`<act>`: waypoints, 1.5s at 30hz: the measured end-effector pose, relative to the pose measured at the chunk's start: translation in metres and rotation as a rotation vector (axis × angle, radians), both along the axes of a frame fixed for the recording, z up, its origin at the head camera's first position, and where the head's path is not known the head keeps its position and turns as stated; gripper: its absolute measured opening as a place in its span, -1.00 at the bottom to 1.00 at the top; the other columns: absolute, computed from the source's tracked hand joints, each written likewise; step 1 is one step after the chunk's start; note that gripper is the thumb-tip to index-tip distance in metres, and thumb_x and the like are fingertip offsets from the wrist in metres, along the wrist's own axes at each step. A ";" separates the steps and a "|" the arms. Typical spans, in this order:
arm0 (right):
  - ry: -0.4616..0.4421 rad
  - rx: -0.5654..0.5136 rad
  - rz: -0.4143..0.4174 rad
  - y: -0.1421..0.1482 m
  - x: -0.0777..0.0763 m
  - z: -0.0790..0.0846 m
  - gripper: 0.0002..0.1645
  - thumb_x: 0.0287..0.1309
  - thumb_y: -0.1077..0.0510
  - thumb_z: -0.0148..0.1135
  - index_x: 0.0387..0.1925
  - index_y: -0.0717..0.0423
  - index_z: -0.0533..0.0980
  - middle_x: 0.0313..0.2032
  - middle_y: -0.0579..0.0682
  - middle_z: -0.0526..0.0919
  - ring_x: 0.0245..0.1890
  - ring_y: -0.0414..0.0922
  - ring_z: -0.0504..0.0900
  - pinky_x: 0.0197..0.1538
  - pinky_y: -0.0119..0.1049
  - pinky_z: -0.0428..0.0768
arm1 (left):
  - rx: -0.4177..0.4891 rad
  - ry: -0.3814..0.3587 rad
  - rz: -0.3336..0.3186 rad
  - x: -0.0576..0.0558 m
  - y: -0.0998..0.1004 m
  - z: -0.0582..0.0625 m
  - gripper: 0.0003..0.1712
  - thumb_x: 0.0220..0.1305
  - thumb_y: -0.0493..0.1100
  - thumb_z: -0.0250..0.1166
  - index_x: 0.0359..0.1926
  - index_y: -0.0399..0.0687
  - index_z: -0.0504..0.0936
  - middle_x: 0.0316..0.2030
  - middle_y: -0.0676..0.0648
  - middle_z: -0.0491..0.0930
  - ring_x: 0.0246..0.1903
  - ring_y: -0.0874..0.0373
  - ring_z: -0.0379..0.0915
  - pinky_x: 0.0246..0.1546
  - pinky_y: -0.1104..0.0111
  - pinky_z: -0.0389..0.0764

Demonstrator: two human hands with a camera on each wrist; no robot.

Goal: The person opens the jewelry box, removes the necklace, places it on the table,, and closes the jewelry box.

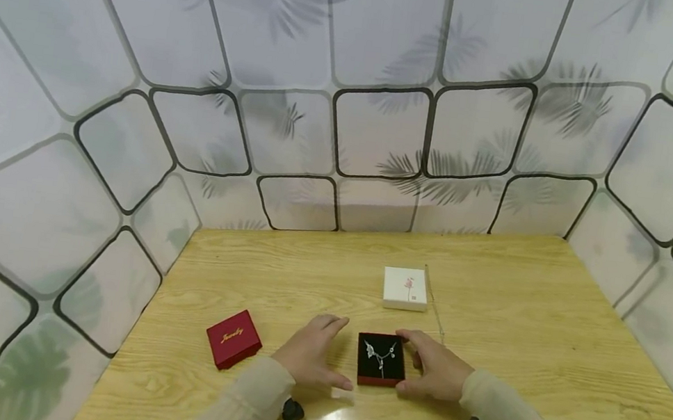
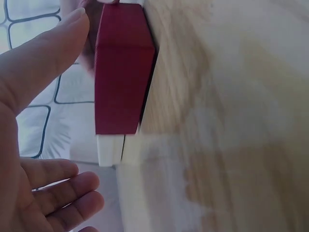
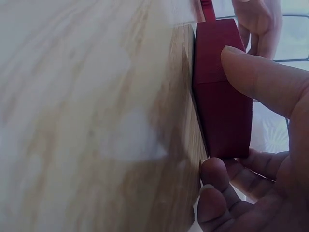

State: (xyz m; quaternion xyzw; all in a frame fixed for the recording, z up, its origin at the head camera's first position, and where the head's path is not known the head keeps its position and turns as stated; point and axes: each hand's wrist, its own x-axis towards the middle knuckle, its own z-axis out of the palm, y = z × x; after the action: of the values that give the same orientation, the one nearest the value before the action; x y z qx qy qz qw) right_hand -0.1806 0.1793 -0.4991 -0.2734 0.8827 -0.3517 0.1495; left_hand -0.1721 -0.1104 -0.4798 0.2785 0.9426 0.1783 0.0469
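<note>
From the head view, my right hand [image 1: 435, 368] holds the open red box [image 1: 378, 382] by its right side, thumb at the near corner, fingers at the far one. A silver chain [image 1: 382, 357] lies on its black lining. My left hand [image 1: 314, 354] is spread wide, just beside the box but apart from it. Toward the left edge of the desk [image 1: 546, 348] sits a red lid [image 1: 234, 339]; toward the far edge, a white box [image 1: 405, 290] with a thin chain [image 1: 434, 306] beside it.

From the left wrist, my thumb and fingers stand well apart.

From the right wrist, my thumb lies on the box's near wall, fingers bent at its right end.
</note>
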 end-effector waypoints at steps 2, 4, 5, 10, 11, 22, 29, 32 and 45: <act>0.010 0.003 0.005 0.000 0.000 0.000 0.12 -0.07 -0.16 0.48 0.39 0.18 0.14 -0.05 -0.07 0.39 -0.24 -0.11 0.39 -0.22 -0.28 0.42 | -0.001 0.003 -0.008 0.000 0.005 -0.002 0.32 -0.23 0.45 0.44 0.43 -0.17 0.17 0.31 -0.14 0.26 0.28 -0.01 0.21 0.24 0.16 0.36; 0.020 0.007 0.009 0.000 0.001 -0.001 0.11 -0.06 -0.17 0.48 0.39 0.17 0.14 -0.06 -0.08 0.39 -0.24 -0.12 0.39 -0.22 -0.29 0.42 | -0.001 -0.001 -0.012 0.000 0.009 -0.003 0.31 -0.23 0.44 0.45 0.43 -0.16 0.17 0.32 -0.14 0.26 0.28 -0.02 0.21 0.23 0.15 0.37; 0.024 0.005 0.011 0.000 0.001 -0.001 0.11 -0.07 -0.17 0.48 0.39 0.18 0.14 -0.07 -0.07 0.39 -0.25 -0.12 0.39 -0.23 -0.30 0.42 | 0.001 -0.005 -0.014 0.000 0.011 -0.004 0.31 -0.23 0.44 0.45 0.43 -0.16 0.17 0.32 -0.15 0.26 0.28 -0.02 0.21 0.23 0.14 0.37; 0.037 -0.009 0.025 -0.002 0.001 -0.002 0.12 -0.08 -0.17 0.49 0.38 0.21 0.16 -0.07 -0.05 0.40 -0.27 -0.12 0.39 -0.26 -0.33 0.42 | -0.001 -0.005 -0.014 0.000 0.021 -0.006 0.31 -0.23 0.47 0.43 0.43 -0.17 0.19 0.31 -0.15 0.28 0.28 0.00 0.22 0.24 0.16 0.36; 0.040 -0.011 0.028 -0.002 0.001 -0.002 0.11 -0.08 -0.17 0.49 0.37 0.22 0.16 -0.07 -0.05 0.40 -0.27 -0.12 0.39 -0.26 -0.33 0.42 | 0.004 -0.003 -0.016 0.000 0.022 -0.006 0.30 -0.22 0.47 0.43 0.42 -0.17 0.20 0.30 -0.14 0.29 0.27 0.01 0.23 0.24 0.17 0.36; 0.027 -0.015 0.031 -0.006 -0.001 -0.001 0.12 -0.08 -0.19 0.48 0.38 0.21 0.16 -0.04 -0.04 0.39 -0.27 -0.12 0.39 -0.25 -0.32 0.42 | 0.017 -0.032 0.016 -0.004 0.027 -0.011 0.18 -0.21 0.42 0.46 0.36 -0.09 0.32 0.20 -0.04 0.40 0.18 0.12 0.31 0.19 0.25 0.41; 0.018 -0.010 0.022 -0.005 -0.001 -0.003 0.13 -0.10 -0.21 0.48 0.39 0.16 0.16 -0.10 -0.07 0.41 -0.27 -0.13 0.39 -0.25 -0.34 0.42 | 0.064 -0.055 0.026 -0.004 0.027 -0.016 0.16 -0.23 0.39 0.49 0.34 -0.10 0.34 0.21 -0.05 0.40 0.19 0.10 0.32 0.19 0.22 0.41; 0.007 -0.006 0.022 -0.005 -0.001 -0.003 0.13 -0.10 -0.22 0.48 0.39 0.16 0.16 -0.13 -0.07 0.41 -0.27 -0.13 0.39 -0.26 -0.34 0.42 | 0.074 -0.055 0.023 -0.004 0.027 -0.016 0.15 -0.22 0.39 0.49 0.34 -0.09 0.34 0.19 -0.04 0.41 0.17 0.12 0.33 0.18 0.24 0.42; 0.022 -0.007 0.012 -0.006 -0.002 -0.002 0.12 -0.12 -0.18 0.51 0.37 0.18 0.18 -0.10 -0.09 0.42 -0.28 -0.12 0.39 -0.29 -0.35 0.43 | 0.055 -0.067 0.011 -0.004 0.025 -0.016 0.26 -0.25 0.38 0.50 0.41 -0.14 0.23 0.26 -0.07 0.35 0.24 0.08 0.27 0.23 0.22 0.37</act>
State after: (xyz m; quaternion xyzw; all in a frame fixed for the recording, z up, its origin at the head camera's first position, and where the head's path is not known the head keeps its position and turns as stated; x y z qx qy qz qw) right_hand -0.1821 0.1736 -0.5014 -0.2832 0.8814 -0.3508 0.1409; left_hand -0.1756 -0.0857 -0.4962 0.2686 0.9367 0.2135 0.0697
